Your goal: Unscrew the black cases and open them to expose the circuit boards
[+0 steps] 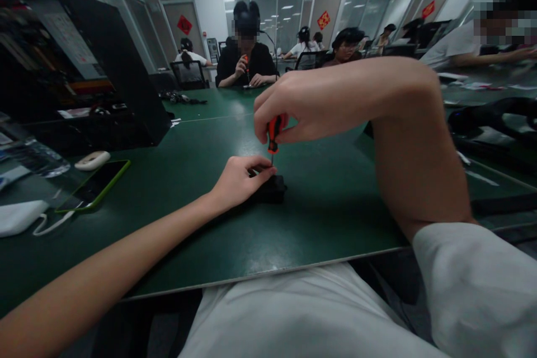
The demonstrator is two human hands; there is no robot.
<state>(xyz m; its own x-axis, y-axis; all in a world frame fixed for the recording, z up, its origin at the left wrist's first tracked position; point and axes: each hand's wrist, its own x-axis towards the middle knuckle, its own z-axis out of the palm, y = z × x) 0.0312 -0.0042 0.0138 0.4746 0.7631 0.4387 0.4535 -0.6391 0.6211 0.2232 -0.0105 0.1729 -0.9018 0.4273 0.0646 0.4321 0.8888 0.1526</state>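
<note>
An orange-and-black screwdriver (274, 133) is gripped above the black block (276, 193) by the curled fingers of the right hand (274, 109), its shaft pointed down. At the block's top, the left hand's (243, 179) thumb and forefinger are held nearly together; whether shaft or block is pinched cannot be told. The block is supported by the green table (335, 218).

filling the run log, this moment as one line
right hand: holds orange-black screwdriver, shaft down; left hand: touches black boxy object; surface: green tabletop
</note>
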